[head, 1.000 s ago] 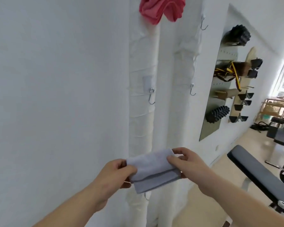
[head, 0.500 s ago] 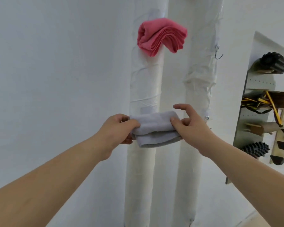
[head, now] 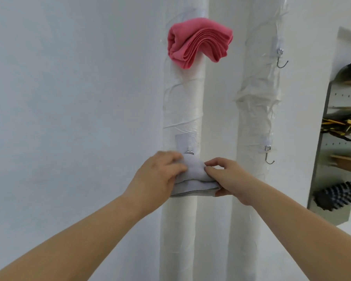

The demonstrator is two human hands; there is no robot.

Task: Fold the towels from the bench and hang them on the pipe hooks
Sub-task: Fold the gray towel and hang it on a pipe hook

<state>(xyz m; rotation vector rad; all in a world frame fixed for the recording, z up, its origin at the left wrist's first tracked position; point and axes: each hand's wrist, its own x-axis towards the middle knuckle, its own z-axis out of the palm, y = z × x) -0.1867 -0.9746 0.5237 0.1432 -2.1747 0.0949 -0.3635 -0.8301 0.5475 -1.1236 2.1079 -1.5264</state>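
In front of you stand two white wrapped vertical pipes, the left pipe (head: 180, 110) and the right pipe (head: 257, 110), against a white wall (head: 69, 98). A folded pink towel (head: 199, 43) already hangs high on the left pipe. The right pipe carries two bare metal hooks, an upper hook (head: 281, 60) and a lower hook (head: 268, 157). At the right edge a grey pegboard panel (head: 322, 179) holds a black ribbed foam roller (head: 338, 195) and yellow and black straps (head: 342, 126); it is cut off by the frame.

The folded light grey towel (head: 193, 177) is pressed against the left pipe, just under a small metal hook mount (head: 189, 152). Its top is bunched in a soft lump and its lower layers lie flat. Your left hand (head: 160, 175) grips its left end, and your right hand (head: 227, 177) pinches its right end, with thumb below.

The hook under the mount is hidden by the towel, so you cannot tell if the cloth is caught on it.
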